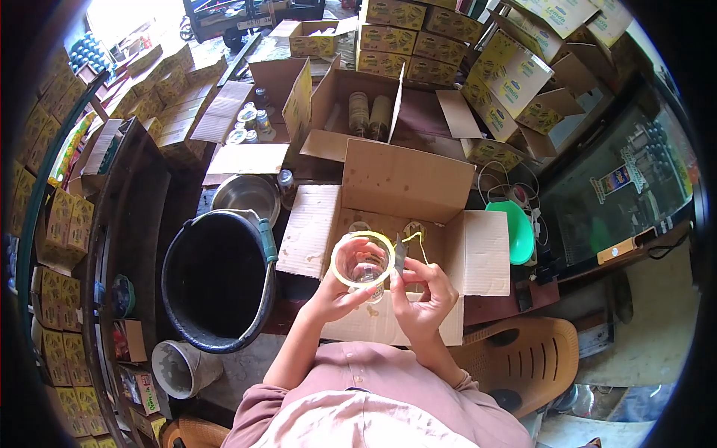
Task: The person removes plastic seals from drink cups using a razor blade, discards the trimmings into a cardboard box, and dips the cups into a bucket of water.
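Observation:
My left hand (343, 293) is wrapped round a clear round container (364, 261) with a yellow rim, its round opening facing up toward the camera. Beside it, my right hand (424, 295) pinches a small grey blade-like tool (400, 255) that stands upright close to the rim. A thin yellow strip (420, 243) loops out near the tool. Both hands are over an open cardboard box (407, 175), whose flaps are spread. Further round items show inside the box, partly hidden by the container and my hands.
To the left stand a large black bucket (216, 280), a metal pot (246, 196) and a grey pail (183, 369). Behind are open cartons (358, 89) with jars. A green bowl (510, 231) and a brown chair (523, 358) are on the right.

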### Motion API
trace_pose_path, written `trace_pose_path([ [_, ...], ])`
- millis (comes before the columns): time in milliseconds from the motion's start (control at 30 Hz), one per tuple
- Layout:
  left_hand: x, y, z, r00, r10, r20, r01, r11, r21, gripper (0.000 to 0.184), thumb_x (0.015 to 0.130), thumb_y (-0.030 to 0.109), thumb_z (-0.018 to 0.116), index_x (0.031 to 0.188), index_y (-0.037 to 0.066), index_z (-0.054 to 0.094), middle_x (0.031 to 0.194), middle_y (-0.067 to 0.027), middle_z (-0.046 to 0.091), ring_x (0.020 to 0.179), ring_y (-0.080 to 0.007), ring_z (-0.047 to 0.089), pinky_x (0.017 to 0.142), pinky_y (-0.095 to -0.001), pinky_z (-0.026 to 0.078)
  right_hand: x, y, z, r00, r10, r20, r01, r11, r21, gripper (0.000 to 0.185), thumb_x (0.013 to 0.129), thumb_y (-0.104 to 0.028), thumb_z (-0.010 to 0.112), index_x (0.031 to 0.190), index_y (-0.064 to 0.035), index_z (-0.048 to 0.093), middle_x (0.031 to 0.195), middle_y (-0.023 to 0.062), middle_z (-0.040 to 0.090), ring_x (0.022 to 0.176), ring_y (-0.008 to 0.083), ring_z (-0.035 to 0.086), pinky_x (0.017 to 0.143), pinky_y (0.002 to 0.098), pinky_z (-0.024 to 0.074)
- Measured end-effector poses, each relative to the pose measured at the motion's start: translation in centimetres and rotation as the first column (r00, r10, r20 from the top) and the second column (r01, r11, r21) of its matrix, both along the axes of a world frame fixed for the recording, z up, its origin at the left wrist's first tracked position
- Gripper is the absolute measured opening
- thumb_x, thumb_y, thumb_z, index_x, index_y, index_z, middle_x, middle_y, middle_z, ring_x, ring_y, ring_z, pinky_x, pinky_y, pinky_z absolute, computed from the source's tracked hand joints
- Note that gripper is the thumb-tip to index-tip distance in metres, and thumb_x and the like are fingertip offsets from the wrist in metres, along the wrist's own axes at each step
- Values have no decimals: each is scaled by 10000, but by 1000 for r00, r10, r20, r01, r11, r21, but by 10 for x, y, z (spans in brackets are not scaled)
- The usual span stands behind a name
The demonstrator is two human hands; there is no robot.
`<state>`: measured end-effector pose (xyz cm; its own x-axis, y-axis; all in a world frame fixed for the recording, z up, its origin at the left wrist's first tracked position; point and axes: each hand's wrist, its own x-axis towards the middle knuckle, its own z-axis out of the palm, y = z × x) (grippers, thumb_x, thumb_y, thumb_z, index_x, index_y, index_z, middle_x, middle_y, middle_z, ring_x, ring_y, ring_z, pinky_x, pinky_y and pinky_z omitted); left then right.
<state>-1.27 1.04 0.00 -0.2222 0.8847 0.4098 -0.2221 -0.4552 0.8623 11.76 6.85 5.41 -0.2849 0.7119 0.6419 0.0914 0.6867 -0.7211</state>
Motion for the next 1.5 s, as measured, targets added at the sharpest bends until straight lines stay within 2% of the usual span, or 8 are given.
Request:
trace_pose_path([
  [67, 0, 0, -1, 1000, -4, 4, 4, 1000, 2, 667, 748, -11, 618, 1295, 71, 246, 1142, -134, 420, 1088, -196, 434, 890, -328, 404, -1, -1, 1, 1000, -15, -4, 15, 1000, 0, 297, 620, 61, 668, 899, -37, 646, 665, 58, 608, 584, 122, 615, 540, 222, 488],
  [367, -8, -5, -3, 964, 53, -261, -70, 996, -57, 667, 697, -12, 642, 1256, 59, 285, 1141, -128, 450, 1030, -193, 487, 860, -306, 427, -4, 3, 1, 998, -47, 38, 44, 995, 90, 293, 623, 72, 662, 894, -38, 653, 684, 57, 613, 583, 128, 618, 552, 219, 497],
  [767, -10, -5, 7, 962, -4, -274, -21, 996, -90, 632, 689, 5, 649, 1227, 39, 319, 1115, -114, 469, 1015, -181, 498, 863, -312, 428, 0, 14, 3, 997, 6, 76, -10, 999, 44, 284, 625, 73, 663, 887, -37, 651, 713, 63, 623, 607, 137, 625, 571, 238, 494],
  [867, -8, -4, 6, 978, -15, -210, -4, 996, -90, 618, 701, 13, 642, 1228, 43, 321, 1113, -110, 468, 1018, -177, 495, 862, -312, 428, 0, 16, 3, 997, 13, 73, -17, 999, 52, 283, 619, 78, 660, 880, -28, 639, 709, 66, 615, 600, 138, 615, 566, 238, 481],
  [967, -7, 1, 8, 976, 3, -216, -9, 1000, -27, 644, 688, 23, 684, 1221, 52, 323, 1108, -102, 458, 1016, -169, 490, 841, -300, 440, -1, 16, 3, 999, 12, 51, -15, 998, 62, 283, 609, 85, 653, 872, -15, 621, 682, 70, 593, 582, 137, 590, 551, 237, 453],
  [1100, 2, 8, -8, 987, 125, -97, -131, 989, -62, 711, 636, 24, 759, 1192, 62, 318, 1092, -83, 419, 1015, -167, 482, 791, -277, 465, -2, 12, 3, 999, 5, 34, -6, 999, 51, 270, 617, 75, 656, 869, -17, 621, 679, 68, 592, 578, 135, 586, 552, 239, 452],
  [1300, 5, 9, -9, 982, 177, -72, -181, 982, -56, 683, 640, 6, 749, 1172, 68, 326, 1087, -88, 416, 1000, -164, 486, 790, -288, 469, 1, 9, -4, 999, -4, 42, 2, 999, 55, 259, 622, 70, 655, 864, -14, 623, 672, 66, 593, 571, 134, 588, 540, 236, 451],
  [1500, 5, 7, -9, 970, 109, -216, -118, 993, -29, 705, 631, 12, 760, 1188, 62, 331, 1087, -89, 421, 963, -173, 509, 782, -299, 479, 2, 15, 0, 999, -14, 43, 11, 997, 74, 279, 614, 87, 654, 872, -17, 629, 657, 64, 586, 566, 130, 590, 533, 226, 449],
])
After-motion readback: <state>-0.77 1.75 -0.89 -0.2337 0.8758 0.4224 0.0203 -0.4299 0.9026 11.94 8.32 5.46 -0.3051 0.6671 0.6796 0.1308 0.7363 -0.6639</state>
